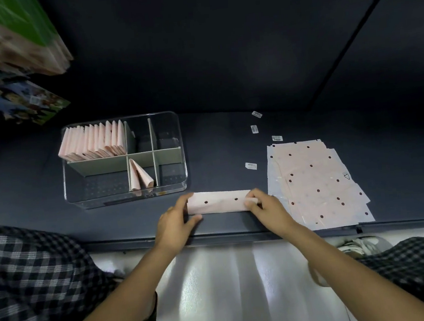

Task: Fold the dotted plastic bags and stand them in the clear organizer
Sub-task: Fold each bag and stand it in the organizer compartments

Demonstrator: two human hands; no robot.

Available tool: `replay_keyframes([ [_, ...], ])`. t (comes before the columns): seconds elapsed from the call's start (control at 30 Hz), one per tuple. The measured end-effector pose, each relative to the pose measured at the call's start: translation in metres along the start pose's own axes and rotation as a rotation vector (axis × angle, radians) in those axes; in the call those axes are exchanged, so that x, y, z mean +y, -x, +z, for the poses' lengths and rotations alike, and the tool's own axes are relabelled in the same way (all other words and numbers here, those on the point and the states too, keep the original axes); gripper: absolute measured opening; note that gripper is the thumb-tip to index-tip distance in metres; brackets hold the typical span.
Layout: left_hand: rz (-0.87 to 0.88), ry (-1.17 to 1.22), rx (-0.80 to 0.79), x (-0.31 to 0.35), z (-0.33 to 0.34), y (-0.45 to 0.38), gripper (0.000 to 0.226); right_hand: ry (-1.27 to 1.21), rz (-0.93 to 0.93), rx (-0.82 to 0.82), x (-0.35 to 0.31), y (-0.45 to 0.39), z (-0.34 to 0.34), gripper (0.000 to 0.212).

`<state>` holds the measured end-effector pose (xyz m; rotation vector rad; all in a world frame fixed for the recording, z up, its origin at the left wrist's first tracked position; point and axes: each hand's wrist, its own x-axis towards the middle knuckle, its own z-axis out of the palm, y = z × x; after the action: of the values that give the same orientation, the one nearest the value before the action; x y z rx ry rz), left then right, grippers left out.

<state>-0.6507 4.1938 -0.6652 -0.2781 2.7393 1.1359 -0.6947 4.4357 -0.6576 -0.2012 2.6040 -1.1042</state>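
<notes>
A folded dotted bag strip (219, 205) lies on the dark counter (229, 137) just in front of the clear organizer (127, 195). The left hand (174, 223) pinches its left end; the right hand (268, 210) pinches its right end.

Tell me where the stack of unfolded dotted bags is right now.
In the head view, the stack of unfolded dotted bags lies flat on the dark table's right side, just right of the right hand.
</notes>
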Motion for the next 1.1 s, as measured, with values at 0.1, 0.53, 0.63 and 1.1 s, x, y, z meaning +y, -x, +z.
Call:
replay_keyframes([
  [0.1, -0.008, 0.092, 0.094, 0.006, 0.004, -0.002, 0.053, -0.053, 0.106, 0.038, 0.001, -0.014, 0.001, 0.006],
  [0.53, 0.433, -0.761, -0.264, 0.006, 0.040, -0.007, 0.071, 0.145, 0.282, 0.016, 0.000, -0.041, 0.008, 0.019],
  [0.63, 0.449, -0.788, -0.284, 0.002, 0.040, -0.008, 0.069, 0.360, 0.212, 0.250, -0.011, -0.027, 0.016, 0.019],
  [1.1, 0.427, -0.770, -0.323, 0.007, 0.035, -0.006, 0.070, 0.227, -0.057, 0.018, 0.006, 0.010, 0.033, 0.052],
])
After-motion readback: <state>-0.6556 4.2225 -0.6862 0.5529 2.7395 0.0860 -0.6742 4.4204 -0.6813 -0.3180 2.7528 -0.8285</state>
